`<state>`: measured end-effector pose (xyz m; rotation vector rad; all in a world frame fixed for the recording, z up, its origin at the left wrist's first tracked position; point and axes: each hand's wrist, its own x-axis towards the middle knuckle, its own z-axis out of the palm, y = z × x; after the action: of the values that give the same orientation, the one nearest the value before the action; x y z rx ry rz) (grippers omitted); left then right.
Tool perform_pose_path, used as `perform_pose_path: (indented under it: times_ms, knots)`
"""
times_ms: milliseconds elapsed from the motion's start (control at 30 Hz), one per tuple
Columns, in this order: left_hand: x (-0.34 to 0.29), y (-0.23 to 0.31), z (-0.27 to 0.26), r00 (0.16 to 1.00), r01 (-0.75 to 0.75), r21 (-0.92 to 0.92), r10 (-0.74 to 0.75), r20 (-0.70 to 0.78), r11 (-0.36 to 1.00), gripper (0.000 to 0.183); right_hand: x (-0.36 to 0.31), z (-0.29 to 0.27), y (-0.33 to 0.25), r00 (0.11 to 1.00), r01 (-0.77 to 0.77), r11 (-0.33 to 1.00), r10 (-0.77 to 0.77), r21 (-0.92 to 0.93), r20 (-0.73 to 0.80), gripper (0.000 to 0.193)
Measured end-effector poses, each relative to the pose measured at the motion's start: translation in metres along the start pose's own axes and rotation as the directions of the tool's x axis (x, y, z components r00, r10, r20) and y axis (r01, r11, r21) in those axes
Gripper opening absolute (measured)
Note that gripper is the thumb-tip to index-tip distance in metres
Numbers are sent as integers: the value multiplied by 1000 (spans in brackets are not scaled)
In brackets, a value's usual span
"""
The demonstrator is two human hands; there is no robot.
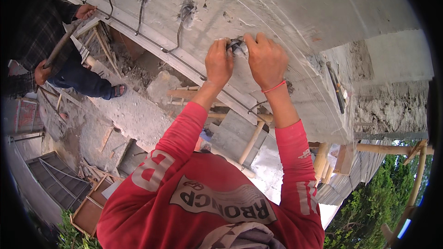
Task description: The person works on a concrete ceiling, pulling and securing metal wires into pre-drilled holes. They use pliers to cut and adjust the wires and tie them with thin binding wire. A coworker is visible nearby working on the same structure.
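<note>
My left hand point(219, 63) and my right hand point(267, 60) are raised together against a grey concrete face point(295, 92). Between my fingertips is a dark, bent piece of metal point(237, 46), which sticks out of a rough pocket in the concrete. The fingers of both hands are curled in and closed on it from either side. Its full shape is hidden by my fingers. A red band circles my right wrist. To the right of that hand, a dark long-handled hand tool point(336, 87) lies against the concrete.
A long thin steel bar point(152, 40) runs along the concrete edge, with several bent rods point(181, 25) hanging to it. At left, another person point(60, 41) grips the bar and a stick. Below are planks, bamboo poles point(252, 143) and rubble.
</note>
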<state>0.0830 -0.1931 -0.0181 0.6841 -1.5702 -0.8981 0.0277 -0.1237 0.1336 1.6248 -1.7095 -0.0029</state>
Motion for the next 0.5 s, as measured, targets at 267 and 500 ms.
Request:
perform_pose_path:
  times_ms: [267, 500]
  knots:
    - [0, 3, 1, 999, 38, 41, -38, -8, 998, 28, 4, -2, 14, 978, 210, 977, -210, 23, 12, 12]
    - [0, 2, 3, 998, 11, 16, -10, -56, 1000, 26, -8, 2, 21, 953, 302, 953, -302, 11, -12, 16]
